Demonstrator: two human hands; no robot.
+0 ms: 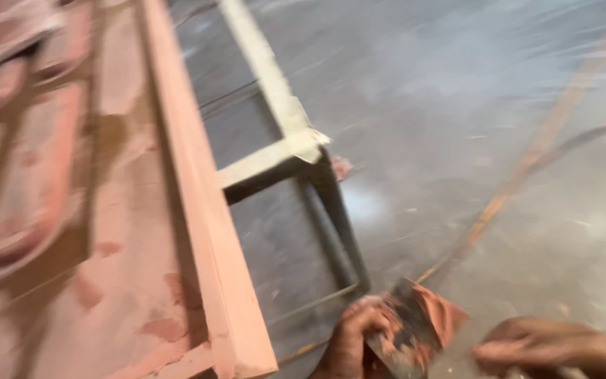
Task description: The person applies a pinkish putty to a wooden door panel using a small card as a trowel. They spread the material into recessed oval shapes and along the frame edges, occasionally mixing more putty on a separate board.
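While blurred, putty-caked flat scraper (415,326)

No packages, labels, signs or screens in view. Frame is motion-blurred, so small stickers couldn't be made out anyway.
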